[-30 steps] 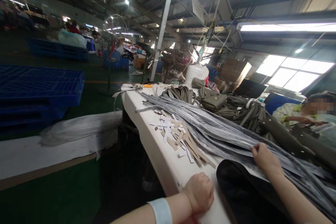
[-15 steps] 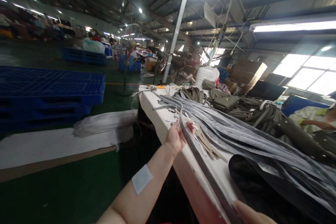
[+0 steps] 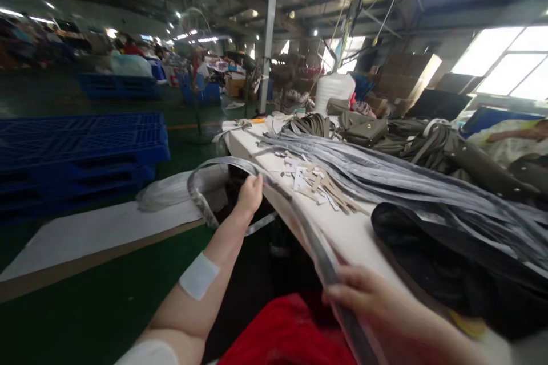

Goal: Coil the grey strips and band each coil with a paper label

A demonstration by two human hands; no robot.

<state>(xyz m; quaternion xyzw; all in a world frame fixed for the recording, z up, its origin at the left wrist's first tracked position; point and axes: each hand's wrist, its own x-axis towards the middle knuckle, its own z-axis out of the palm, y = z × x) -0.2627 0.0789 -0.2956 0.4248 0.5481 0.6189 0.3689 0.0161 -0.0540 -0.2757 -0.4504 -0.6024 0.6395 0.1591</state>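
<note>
Much of this is smeared by motion: the right hand (image 3: 363,296) near the bottom edge is blurred, and its forearm runs out of view at the corner, though its fingers can be seen pinched around a long grey strip (image 3: 299,222). The strip is thin, flat and limp, with a dull mottled surface; it rises from that hand along the near edge of the white table (image 3: 355,234) to the left hand (image 3: 250,194), which is closed over it (fingertips hidden behind the band). Beyond the left hand the strip curls in a loose loop out over the floor, its tail dangling below. On the tabletop lies a sheaf of similar grey strips (image 3: 385,179), long and glossy, beside a scatter of small paper offcuts (image 3: 319,185), tan and white. A black sheet (image 3: 428,251) slumps near the right hand, its far end cut off.
</note>
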